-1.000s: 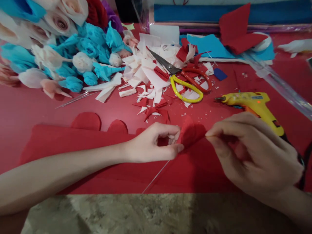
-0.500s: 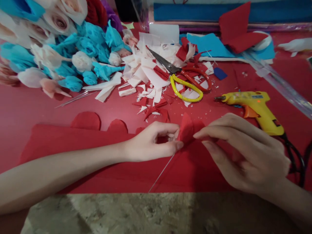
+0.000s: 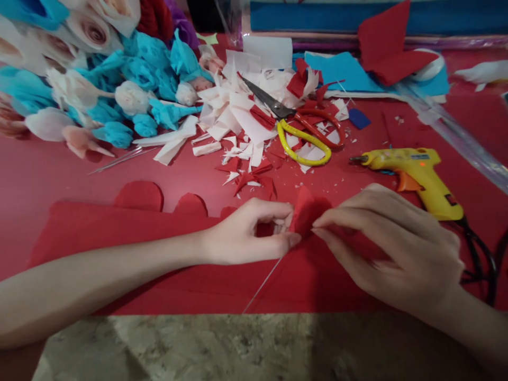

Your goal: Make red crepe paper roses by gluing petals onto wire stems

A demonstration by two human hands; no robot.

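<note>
Between the thumb and fingers of my left hand (image 3: 262, 230) is a red paper flower (image 3: 302, 211), its petals folded upright. A thin wire stem (image 3: 262, 286) slants down from it toward the table's front edge. My right hand (image 3: 389, 248) comes in from the right, thumb and forefinger pinched together at the lower right edge of the flower's petal; the exact contact is small and hard to see. Under both hands lies a sheet of red crepe paper (image 3: 159, 270). Rounded red paper petals (image 3: 139, 197) lie along its back edge.
A yellow glue gun (image 3: 413, 164) lies right of my hands, its cord running down. Scissors (image 3: 296, 119) rest on white and red paper scraps (image 3: 238, 119). Blue, white and pink paper flowers (image 3: 138, 69) are heaped at back left, with tweezers (image 3: 121, 160) before them.
My right thumb has closed against the forefinger, and the hand has shifted slightly left onto the petal's edge. My left hand stays in nearly the same place.
</note>
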